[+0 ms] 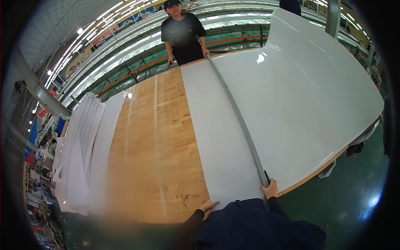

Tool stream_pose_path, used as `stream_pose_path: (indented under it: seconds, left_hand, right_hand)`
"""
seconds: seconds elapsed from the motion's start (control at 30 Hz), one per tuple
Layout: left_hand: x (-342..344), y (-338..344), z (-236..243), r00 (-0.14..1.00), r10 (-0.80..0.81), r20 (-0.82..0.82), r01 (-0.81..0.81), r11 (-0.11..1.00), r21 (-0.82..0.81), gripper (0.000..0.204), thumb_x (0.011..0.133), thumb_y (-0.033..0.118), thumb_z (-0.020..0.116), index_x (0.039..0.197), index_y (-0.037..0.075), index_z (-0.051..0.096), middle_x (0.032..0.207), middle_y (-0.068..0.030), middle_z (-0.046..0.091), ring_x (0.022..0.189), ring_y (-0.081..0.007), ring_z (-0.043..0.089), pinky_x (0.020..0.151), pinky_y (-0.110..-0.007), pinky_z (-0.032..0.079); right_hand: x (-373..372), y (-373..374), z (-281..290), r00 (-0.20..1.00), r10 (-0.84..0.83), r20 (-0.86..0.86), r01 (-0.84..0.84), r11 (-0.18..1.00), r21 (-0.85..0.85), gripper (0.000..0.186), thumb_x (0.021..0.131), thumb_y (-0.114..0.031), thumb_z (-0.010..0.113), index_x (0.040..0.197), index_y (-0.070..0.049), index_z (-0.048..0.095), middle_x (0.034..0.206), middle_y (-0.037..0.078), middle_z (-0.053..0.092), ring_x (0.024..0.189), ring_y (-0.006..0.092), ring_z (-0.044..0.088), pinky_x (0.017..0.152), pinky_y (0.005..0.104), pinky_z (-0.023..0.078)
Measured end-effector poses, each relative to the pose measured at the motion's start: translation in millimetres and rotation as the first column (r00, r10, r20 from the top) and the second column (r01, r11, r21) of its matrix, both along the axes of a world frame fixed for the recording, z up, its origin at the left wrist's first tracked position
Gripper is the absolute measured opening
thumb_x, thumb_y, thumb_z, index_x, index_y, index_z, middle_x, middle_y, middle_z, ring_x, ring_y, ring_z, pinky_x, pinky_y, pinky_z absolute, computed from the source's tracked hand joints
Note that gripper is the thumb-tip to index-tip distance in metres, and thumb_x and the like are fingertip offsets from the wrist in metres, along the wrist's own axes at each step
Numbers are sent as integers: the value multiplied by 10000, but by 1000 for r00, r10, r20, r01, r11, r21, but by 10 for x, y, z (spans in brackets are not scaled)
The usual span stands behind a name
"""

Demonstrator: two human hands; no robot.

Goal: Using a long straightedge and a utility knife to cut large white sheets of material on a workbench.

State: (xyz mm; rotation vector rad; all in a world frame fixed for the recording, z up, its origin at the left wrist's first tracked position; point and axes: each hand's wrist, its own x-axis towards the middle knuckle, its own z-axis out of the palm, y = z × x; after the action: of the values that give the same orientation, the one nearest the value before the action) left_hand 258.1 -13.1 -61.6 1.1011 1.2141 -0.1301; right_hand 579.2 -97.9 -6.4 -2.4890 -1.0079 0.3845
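Observation:
A long grey straightedge (238, 112) runs across a smooth white sheet (200, 108), from the table's near edge to its far edge. My right hand (271, 189) is closed at its near end, with a slim dark pen-like tool (266, 175) sticking up from the fingers. Whether that tool is a marker or a knife cannot be made out. My left hand (208, 205) lies with fingers stretched out at the sheet's near left corner. Across the table, a person in black (183, 35) has one hand (206, 52) at the straightedge's far end.
Bare wooden tabletop (154, 146) shows left of the sheet. A stack of white sheets (83, 150) lies at the table's left end. On the right, the wide white sheet (308, 91) curls up at its far side. Green floor (329, 208) and a metal post (333, 18) border the table.

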Motion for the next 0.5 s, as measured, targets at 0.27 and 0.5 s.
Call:
stream_pose_path:
  seconds: [0.27, 0.5]
  left_hand:
    - [-4, 13, 31, 995, 43, 95, -38, 998, -53, 502, 729, 348, 563, 1074, -2, 461, 973, -107, 528, 845, -192, 515, 704, -287, 421]
    - [-76, 16, 46, 999, 13, 34, -13, 1000, -6, 501, 703, 339, 585, 1031, -26, 481, 909, -111, 543, 796, -203, 522, 690, -289, 417]
  right_hand:
    - [195, -72, -63, 990, 100, -99, -102, 995, -12, 591, 478, -275, 688, 947, -40, 416, 888, 146, 436, 801, 310, 486, 678, 379, 421]
    - [163, 0, -199, 987, 140, -83, -141, 990, -5, 630, 465, -286, 679, 970, -24, 408, 914, 162, 436, 818, 314, 480, 700, 378, 418]
